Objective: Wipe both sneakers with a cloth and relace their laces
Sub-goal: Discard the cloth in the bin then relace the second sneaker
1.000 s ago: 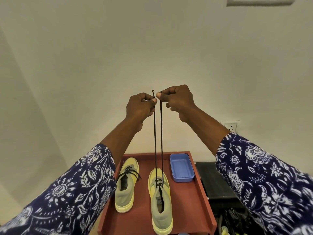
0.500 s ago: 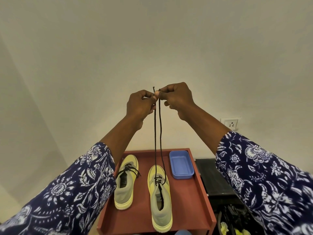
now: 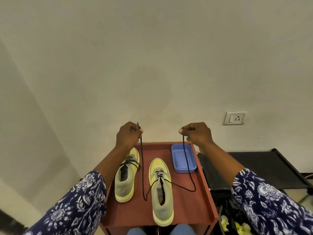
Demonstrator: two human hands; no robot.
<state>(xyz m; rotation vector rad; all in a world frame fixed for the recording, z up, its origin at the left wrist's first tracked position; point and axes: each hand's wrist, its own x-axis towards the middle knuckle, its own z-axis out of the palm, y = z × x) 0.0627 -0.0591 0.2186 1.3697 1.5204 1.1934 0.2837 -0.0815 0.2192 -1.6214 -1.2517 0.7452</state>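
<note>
Black lace (image 3: pixel 142 167) slack, both hands

Two yellow-and-grey sneakers, side by side, toes away. Left sneaker (image 3: pixel 126 177): black laces threaded and loosely tied. Right sneaker (image 3: pixel 161 190): black lace (image 3: pixel 142 167) threaded through lower eyelets only, both ends lifted high and spread apart, slack loops hanging beside each flank.
</note>
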